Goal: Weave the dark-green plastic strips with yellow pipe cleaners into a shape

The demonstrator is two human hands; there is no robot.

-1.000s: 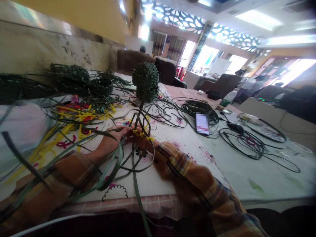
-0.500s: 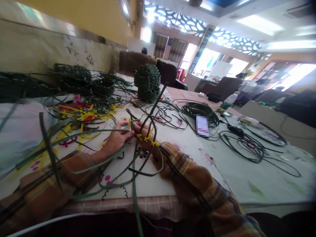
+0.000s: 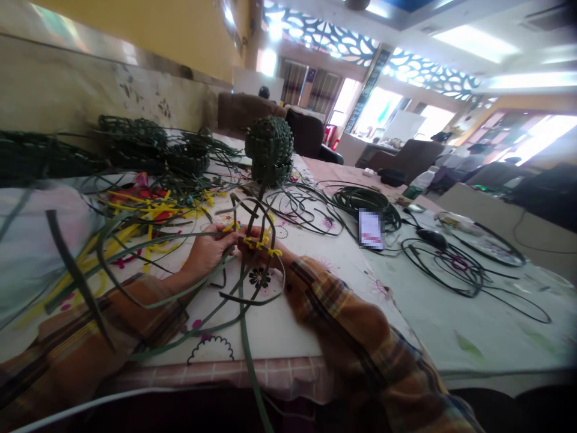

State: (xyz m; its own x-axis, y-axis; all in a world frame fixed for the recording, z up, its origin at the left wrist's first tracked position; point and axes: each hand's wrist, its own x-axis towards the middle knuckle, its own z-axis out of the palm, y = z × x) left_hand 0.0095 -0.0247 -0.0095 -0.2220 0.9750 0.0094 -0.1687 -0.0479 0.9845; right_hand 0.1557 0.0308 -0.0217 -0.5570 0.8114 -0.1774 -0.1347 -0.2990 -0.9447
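Note:
Dark green weaving strips (image 3: 244,300), crossed and looped, stand up between my two hands over the white flowered cloth. Yellow ties (image 3: 260,243) bind several crossings of the strips. My left hand (image 3: 206,251) pinches the strips at the left of the tied crossings, thumb on top. From the right, my right hand (image 3: 280,252) reaches behind the loops, its fingers closed on the same strips close to the left fingertips. The strips partly hide its fingers. Long loose ends trail left over my left forearm and down past the table's front edge.
A woven dark green piece (image 3: 270,147) stands at the back. Yellow strips (image 3: 166,207) and green scraps lie left, near a pale plastic bag (image 3: 42,240). To the right are a coil of green strip (image 3: 360,198), a phone (image 3: 371,230), a bottle (image 3: 417,185) and looped black cord (image 3: 451,264).
Both hands and the tied strips have shifted slightly left. A long strip end that stuck up to the right now points more upright, and the loops have swung left.

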